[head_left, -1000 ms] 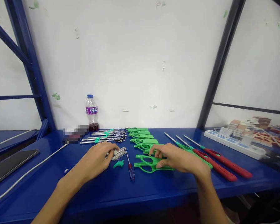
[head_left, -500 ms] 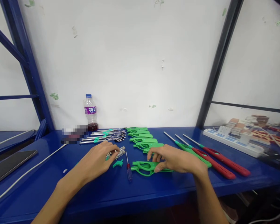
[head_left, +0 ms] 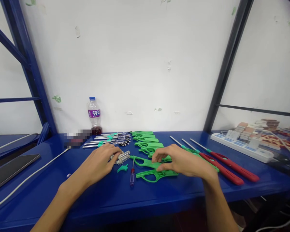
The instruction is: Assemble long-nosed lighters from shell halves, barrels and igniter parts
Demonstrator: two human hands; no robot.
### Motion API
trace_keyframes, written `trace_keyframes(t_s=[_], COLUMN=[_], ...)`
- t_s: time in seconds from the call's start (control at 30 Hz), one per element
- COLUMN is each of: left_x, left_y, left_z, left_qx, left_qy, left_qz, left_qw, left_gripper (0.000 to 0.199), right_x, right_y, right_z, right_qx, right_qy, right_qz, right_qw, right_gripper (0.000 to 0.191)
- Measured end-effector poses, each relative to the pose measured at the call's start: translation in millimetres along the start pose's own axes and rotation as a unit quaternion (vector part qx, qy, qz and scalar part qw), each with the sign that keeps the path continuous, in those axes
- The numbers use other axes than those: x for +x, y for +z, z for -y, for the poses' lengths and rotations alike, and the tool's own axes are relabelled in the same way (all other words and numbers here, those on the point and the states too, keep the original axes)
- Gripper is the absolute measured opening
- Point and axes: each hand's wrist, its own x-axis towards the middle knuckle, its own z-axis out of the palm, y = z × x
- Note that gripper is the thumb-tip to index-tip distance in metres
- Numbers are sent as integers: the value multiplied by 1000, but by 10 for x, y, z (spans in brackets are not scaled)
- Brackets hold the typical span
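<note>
My right hand [head_left: 176, 159] pinches a green handle shell [head_left: 145, 162], tilted just above another green shell [head_left: 152, 175] that lies open on the table. Behind them, several green shells [head_left: 145, 140] form a column. My left hand [head_left: 102, 159] rests at a heap of small clear and metal parts [head_left: 122, 157]; its curled fingers partly hide the heap, and what they hold is hidden. Beside that heap lie a teal trigger piece [head_left: 122, 168] and a screwdriver [head_left: 132, 177] with a purple and red handle. Metal tubes with teal pieces and wires [head_left: 108, 140] lie further back.
A green lighter [head_left: 192, 150] and two red ones [head_left: 232, 167] lie to the right, near a white power strip [head_left: 241, 147]. A bottle [head_left: 94, 116] stands by the wall. At the left are a phone [head_left: 14, 169] and a white cable [head_left: 36, 174].
The upper green shell has come off the lower one in my right hand, baring the lower shell's inside. My left hand has shifted slightly left, showing more of the small parts.
</note>
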Motion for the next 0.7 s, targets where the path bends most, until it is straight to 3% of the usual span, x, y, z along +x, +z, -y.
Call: trace_keyframes(t_s=[0.17, 0.3, 0.37, 0.47, 0.57, 0.7], left_x=[1, 127, 211, 289, 291, 262], left_y=[-111, -172, -144, -57, 38, 154], left_z=[381, 819, 968, 1079, 1126, 1207], left_qx=[44, 88, 112, 157, 193, 217], left_qy=[-18, -27, -25, -21, -14, -7], left_qz=[-21, -12, 2, 21, 43, 51], left_qw=[999, 996, 993, 987, 980, 975], left_gripper=[41, 37, 27, 17, 31, 34], right_x=[-184, -384, -471, -536, -526, -481], right_y=[-22, 147, 259, 389, 465, 538], right_z=[-113, -171, -227, -332, -386, -349], right_qx=[-31, -37, -32, -26, -28, -40], right_qy=[25, 15, 10, 24, 25, 8], right_qz=[2, -6, -38, -83, -99, -114], right_qw=[999, 999, 999, 996, 994, 993], right_gripper=[24, 21, 21, 25, 26, 18])
